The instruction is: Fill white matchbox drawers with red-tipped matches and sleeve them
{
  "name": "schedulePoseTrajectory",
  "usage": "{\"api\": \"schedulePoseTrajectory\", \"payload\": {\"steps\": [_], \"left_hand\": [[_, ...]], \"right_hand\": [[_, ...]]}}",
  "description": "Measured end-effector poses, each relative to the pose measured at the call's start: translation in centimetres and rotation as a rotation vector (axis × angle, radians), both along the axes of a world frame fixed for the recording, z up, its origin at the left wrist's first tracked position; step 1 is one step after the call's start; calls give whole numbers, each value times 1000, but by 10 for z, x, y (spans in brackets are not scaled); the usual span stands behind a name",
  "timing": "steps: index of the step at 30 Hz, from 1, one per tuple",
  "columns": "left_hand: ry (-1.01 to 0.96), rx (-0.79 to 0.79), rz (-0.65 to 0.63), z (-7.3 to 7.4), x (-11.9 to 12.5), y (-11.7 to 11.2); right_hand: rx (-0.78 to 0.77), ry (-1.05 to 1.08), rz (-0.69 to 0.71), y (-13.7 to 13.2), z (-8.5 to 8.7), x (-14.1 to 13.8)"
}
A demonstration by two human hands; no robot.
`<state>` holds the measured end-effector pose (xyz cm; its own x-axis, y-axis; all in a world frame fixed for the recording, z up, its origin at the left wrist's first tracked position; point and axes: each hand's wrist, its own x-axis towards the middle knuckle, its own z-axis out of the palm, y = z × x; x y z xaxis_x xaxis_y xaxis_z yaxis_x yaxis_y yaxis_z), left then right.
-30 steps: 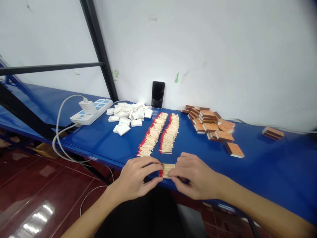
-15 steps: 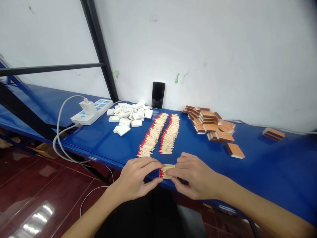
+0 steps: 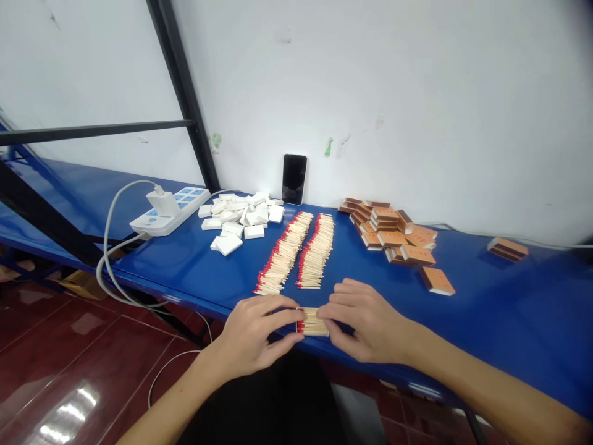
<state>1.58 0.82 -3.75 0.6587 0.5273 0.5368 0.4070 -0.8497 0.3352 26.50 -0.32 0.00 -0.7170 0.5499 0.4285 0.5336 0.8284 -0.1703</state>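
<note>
At the table's front edge, a small white matchbox tray (image 3: pixel 313 334) lies full of red-tipped matches (image 3: pixel 311 321), their heads pointing left. My left hand (image 3: pixel 254 330) grips the tray's left end between thumb and fingers. Over the right end, my right hand (image 3: pixel 364 321) has its thumb and index finger drawn together on the plain ends of the matches; the fingertips partly cover them. Just beyond the hands, two long rows of loose matches, a left row (image 3: pixel 286 253) and a right row (image 3: pixel 316 253), run away from me on the blue table (image 3: pixel 217 269).
A heap of white empty-looking trays (image 3: pixel 245 213) lies at the back left. Brown matchbox sleeves (image 3: pixel 391 232) are piled at the back right, with more sleeves (image 3: pixel 507 248) farther right. A phone (image 3: pixel 294 179) leans on the wall. A power strip (image 3: pixel 169 213) with cables sits left, by a black post (image 3: pixel 185 93).
My right index finger has drawn back to the right from the middle of the matches to their plain ends, uncovering more of them. My left hand stays on the tray.
</note>
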Motion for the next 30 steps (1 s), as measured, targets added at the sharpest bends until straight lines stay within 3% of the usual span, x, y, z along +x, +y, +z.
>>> {"api": "schedulePoseTrajectory", "payload": {"steps": [15, 30], "left_hand": [[38, 30, -1, 1, -1, -1], [47, 7, 30, -3, -1, -1]], "right_hand": [[-38, -26, 58, -2, 1, 0], [-52, 37, 0, 1, -4, 2]]}}
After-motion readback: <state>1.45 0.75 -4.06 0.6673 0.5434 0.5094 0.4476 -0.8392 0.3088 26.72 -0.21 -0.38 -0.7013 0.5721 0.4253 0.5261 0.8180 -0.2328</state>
